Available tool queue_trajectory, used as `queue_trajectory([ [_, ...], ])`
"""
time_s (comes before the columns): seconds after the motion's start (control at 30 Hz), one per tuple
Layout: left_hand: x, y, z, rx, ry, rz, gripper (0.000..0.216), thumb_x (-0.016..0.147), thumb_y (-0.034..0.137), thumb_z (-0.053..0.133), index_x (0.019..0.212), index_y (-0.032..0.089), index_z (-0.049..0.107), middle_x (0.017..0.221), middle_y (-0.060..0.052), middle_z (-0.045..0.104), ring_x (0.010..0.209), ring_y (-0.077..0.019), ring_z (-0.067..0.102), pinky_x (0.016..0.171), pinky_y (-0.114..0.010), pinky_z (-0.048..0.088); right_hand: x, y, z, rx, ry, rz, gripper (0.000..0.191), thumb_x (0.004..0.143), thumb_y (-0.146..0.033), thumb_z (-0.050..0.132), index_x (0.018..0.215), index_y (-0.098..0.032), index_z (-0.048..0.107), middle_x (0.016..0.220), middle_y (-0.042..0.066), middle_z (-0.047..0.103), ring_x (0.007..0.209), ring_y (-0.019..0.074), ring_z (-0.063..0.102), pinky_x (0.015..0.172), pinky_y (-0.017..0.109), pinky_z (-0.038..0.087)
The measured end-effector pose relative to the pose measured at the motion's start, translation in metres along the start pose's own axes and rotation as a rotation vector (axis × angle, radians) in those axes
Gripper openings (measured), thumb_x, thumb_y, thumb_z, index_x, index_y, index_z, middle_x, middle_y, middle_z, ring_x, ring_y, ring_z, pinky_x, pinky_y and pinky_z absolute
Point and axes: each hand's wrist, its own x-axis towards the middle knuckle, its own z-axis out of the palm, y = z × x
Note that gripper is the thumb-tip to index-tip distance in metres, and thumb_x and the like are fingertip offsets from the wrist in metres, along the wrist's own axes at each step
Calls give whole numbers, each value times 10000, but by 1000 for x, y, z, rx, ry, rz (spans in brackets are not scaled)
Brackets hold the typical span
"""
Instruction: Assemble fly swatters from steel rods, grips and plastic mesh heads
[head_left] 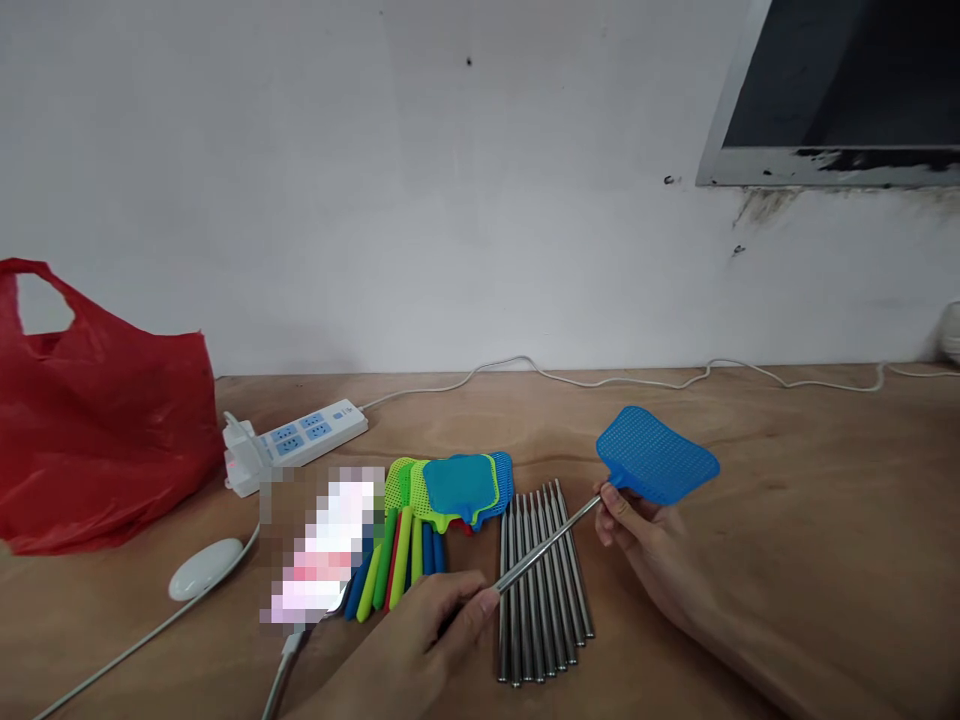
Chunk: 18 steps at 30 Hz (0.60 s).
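Observation:
A fly swatter with a blue mesh head [656,455] and a metal rod [551,543] is held slantwise between my hands. My left hand [420,640] is closed around the rod's lower end. At the neck, where rod meets head, my right hand [645,540] pinches it. Below the held rod lies a row of several loose metal rods [534,610]. Just left of them, swatter heads [459,482] in blue, green and yellow are stacked, with a bit of red under them. Several coloured handles [400,555] lie side by side nearby, partly hidden behind my left hand.
A bright-screened device [330,545], pixelated, has a cable plugged in. A white power strip [311,432] lies near the wall, its cord running right. A white oval object [204,569] and a red plastic bag [105,420] are at left on the wooden table [810,500].

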Motion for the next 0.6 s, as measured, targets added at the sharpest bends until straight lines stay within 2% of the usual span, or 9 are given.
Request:
queue_trajectory([
  [0.2,0,-5,1,52,-10,-40,393,993,494,311,872,220,566,911,-29,635,893,-222,584,805,-312,427,-1,2,-1,18,-30,71,379,527,-463,946,685,-191,735,622,9,607,519,115,503,455,261,433],
  [0.33,4,-4,1,96,-47,-47,390,1007,466,311,796,208,513,835,-26,591,841,-216,558,760,-312,407,-5,9,-4,-27,-66,74,358,570,-486,921,695,-197,751,604,19,619,531,140,527,450,271,428],
  [0.53,10,5,7,58,-56,12,354,1021,379,370,758,198,523,777,-12,598,775,-190,556,728,-287,381,-20,17,-2,-178,-275,153,342,675,-534,844,758,-213,758,607,8,647,501,143,554,493,293,463],
  [0.6,13,7,10,57,-52,19,351,1026,359,380,760,195,542,769,-11,611,770,-188,562,716,-281,377,-25,17,0,-179,-295,153,343,689,-550,828,774,-226,751,611,0,649,505,144,561,491,286,463],
])
